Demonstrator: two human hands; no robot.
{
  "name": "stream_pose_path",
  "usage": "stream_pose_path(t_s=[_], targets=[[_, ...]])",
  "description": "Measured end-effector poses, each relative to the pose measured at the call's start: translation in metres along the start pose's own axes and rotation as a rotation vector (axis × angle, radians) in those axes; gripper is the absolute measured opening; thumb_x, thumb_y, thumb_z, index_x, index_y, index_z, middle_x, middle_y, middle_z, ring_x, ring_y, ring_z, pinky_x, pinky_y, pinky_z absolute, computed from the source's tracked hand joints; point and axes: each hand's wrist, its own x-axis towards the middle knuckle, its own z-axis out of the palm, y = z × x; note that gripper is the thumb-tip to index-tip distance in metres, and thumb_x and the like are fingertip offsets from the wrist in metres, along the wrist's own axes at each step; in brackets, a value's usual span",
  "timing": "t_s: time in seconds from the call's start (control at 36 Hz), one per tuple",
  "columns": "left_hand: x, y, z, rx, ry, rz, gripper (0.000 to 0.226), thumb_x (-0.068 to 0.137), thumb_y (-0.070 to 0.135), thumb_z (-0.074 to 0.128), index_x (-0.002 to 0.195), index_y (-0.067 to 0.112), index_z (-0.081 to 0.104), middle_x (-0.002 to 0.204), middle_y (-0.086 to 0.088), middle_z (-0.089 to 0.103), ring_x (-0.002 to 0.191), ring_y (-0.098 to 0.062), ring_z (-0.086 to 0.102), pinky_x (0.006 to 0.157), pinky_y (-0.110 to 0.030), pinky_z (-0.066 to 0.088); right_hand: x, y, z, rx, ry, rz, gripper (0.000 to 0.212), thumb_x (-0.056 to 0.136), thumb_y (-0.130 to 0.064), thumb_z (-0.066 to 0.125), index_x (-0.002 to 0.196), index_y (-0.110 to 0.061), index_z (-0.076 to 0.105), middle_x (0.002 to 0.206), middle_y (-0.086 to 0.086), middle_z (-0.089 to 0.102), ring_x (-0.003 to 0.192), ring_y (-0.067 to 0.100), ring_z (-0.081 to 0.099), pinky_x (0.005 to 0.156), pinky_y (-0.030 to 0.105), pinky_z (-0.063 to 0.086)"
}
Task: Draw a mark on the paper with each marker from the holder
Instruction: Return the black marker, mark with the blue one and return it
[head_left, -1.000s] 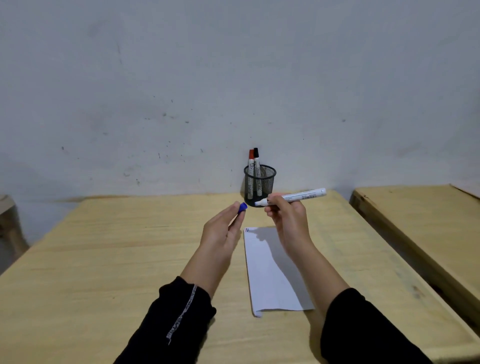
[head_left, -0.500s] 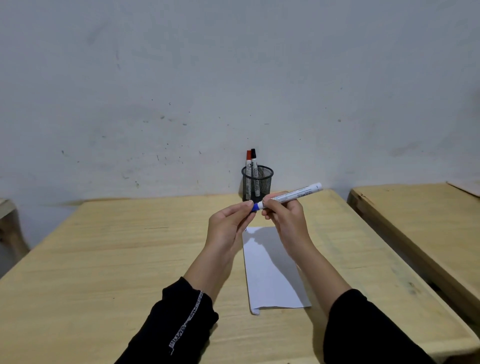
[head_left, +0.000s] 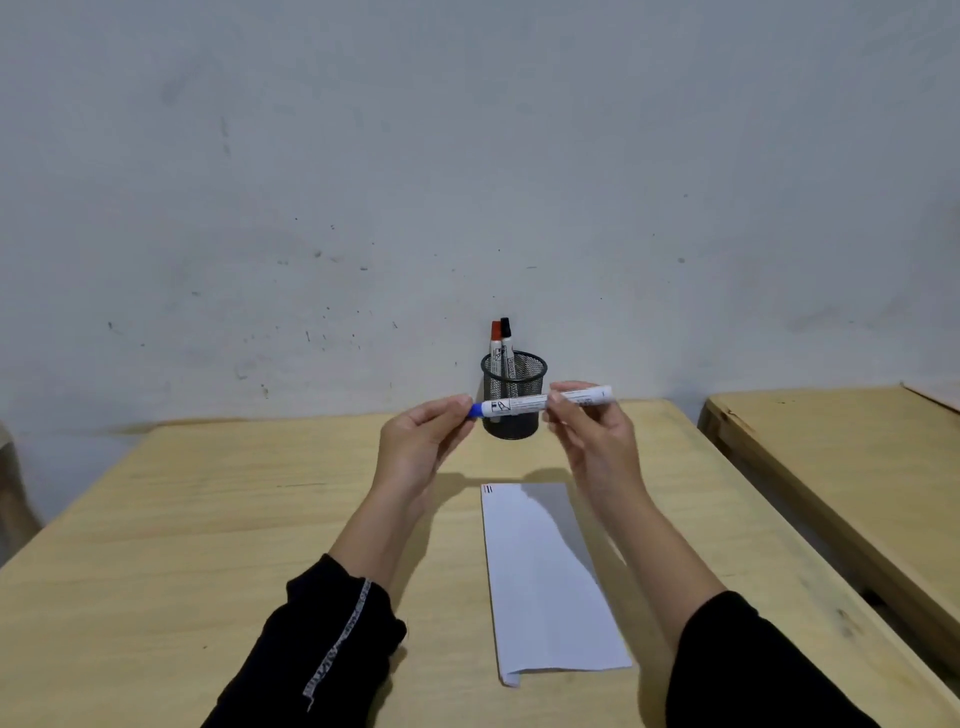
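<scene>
Head view: the black print on the white, blue-capped marker (head_left: 540, 404) is too small to read, as is the lettering on the red-capped marker (head_left: 496, 347) and black-capped marker (head_left: 506, 349) standing in the black mesh holder (head_left: 514, 396) at the wall. My left hand (head_left: 415, 449) pinches the blue cap between closed fingertips; my right hand (head_left: 592, 441) grips the barrel, holding it level in front of the holder. The white paper strip (head_left: 545, 587) lies on the pale wooden table (head_left: 208, 519) below, with small marks at its far left corner.

Single head cam, looks fwd and down over the table (head_left: 208, 519), wall close behind, hands near.
</scene>
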Motion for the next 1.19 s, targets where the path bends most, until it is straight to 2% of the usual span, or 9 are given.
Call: stream_pose_path(t_s=[0.14, 0.36, 0.53, 0.61, 0.72, 0.81, 0.89, 0.94, 1.19], targets=[[0.02, 0.014, 0.016, 0.053, -0.013, 0.109, 0.004, 0.081, 0.001, 0.066, 0.082, 0.004, 0.069, 0.066, 0.003, 0.073, 0.066, -0.005, 0.069, 0.073, -0.015, 0.057, 0.019, -0.019, -0.011, -0.178, -0.072, -0.019, 0.016, 0.078, 0.006, 0.066, 0.078, -0.009, 0.068, 0.064, -0.004, 0.068, 0.063, 0.01, 0.063, 0.062, 0.017, 0.052], [0.054, 0.023, 0.059, 0.318, -0.032, 0.344, 0.011, 0.078, 0.008, 0.073, 0.087, 0.013, 0.072, 0.079, -0.002, 0.073, 0.074, -0.01, 0.068, 0.078, -0.021, 0.054, 0.051, -0.014, -0.013, -0.82, -0.222, -0.016, 0.027, 0.074, 0.001, 0.069, 0.078, -0.025, 0.063, 0.076, 0.0, 0.057, 0.061, 0.016, 0.054, 0.053, 0.015, 0.045], [0.074, 0.017, 0.063, 0.575, -0.026, 0.534, 0.025, 0.085, 0.028, 0.067, 0.101, 0.009, 0.07, 0.099, -0.001, 0.072, 0.094, -0.008, 0.065, 0.08, -0.009, 0.048, 0.082, -0.006, -0.009, -0.965, -0.182, -0.132, 0.015, 0.074, -0.004, 0.067, 0.077, -0.017, 0.06, 0.077, 0.001, 0.057, 0.063, 0.017, 0.057, 0.062, 0.019, 0.045], [0.087, 0.004, 0.044, 0.738, -0.025, 0.484, 0.034, 0.084, 0.031, 0.067, 0.109, 0.008, 0.066, 0.105, 0.001, 0.064, 0.099, -0.01, 0.059, 0.088, -0.017, 0.046, 0.1, -0.005, -0.012, -0.933, -0.048, -0.225, 0.021, 0.076, -0.004, 0.066, 0.074, -0.02, 0.053, 0.081, 0.002, 0.06, 0.066, 0.018, 0.06, 0.058, 0.011, 0.045], [0.107, -0.029, 0.02, 0.989, -0.092, 0.25, 0.056, 0.073, 0.042, 0.075, 0.114, 0.009, 0.055, 0.115, -0.005, 0.053, 0.111, -0.018, 0.049, 0.095, -0.033, 0.04, 0.118, -0.004, -0.01, -0.807, -0.002, -0.26, 0.026, 0.078, -0.001, 0.064, 0.094, -0.013, 0.048, 0.083, -0.001, 0.057, 0.073, 0.01, 0.059, 0.06, 0.007, 0.047], [0.115, -0.047, 0.018, 0.971, -0.148, 0.21, 0.061, 0.07, 0.034, 0.08, 0.123, 0.018, 0.052, 0.124, -0.001, 0.054, 0.117, -0.014, 0.048, 0.092, -0.026, 0.038, 0.127, 0.0, -0.005, -0.795, -0.039, -0.252, 0.027, 0.081, -0.004, 0.062, 0.099, -0.014, 0.044, 0.086, -0.002, 0.056, 0.074, 0.004, 0.06, 0.062, 0.01, 0.048], [0.117, -0.056, 0.023, 0.88, -0.167, 0.242, 0.052, 0.067, 0.024, 0.082, 0.107, 0.034, 0.051, 0.11, 0.011, 0.057, 0.106, -0.006, 0.054, 0.082, -0.015, 0.04, 0.134, 0.008, -0.001, -0.85, -0.108, -0.219, 0.017, 0.086, -0.01, 0.059, 0.098, -0.009, 0.048, 0.085, -0.003, 0.056, 0.076, 0.006, 0.059, 0.061, 0.009, 0.047], [0.12, -0.061, 0.025, 0.816, -0.143, 0.258, 0.052, 0.065, 0.021, 0.083, 0.097, 0.042, 0.048, 0.11, 0.009, 0.056, 0.103, -0.004, 0.055, 0.076, -0.011, 0.042, 0.138, 0.014, 0.0, -0.91, -0.174, -0.178, 0.013, 0.088, -0.014, 0.058, 0.098, -0.009, 0.051, 0.089, 0.003, 0.061, 0.083, 0.018, 0.061, 0.07, 0.021, 0.049], [0.128, -0.067, 0.021, 0.714, -0.139, 0.277, 0.054, 0.068, 0.011, 0.081, 0.092, 0.046, 0.046, 0.105, 0.008, 0.054, 0.092, 0.002, 0.058, 0.064, -0.004, 0.046, 0.146, 0.035, 0.007, -1.208, -0.391, -0.019, 0.018, 0.085, -0.018, 0.057, 0.099, -0.007, 0.061, 0.095, 0.008, 0.065, 0.084, 0.021, 0.059, 0.071, 0.031, 0.046]])
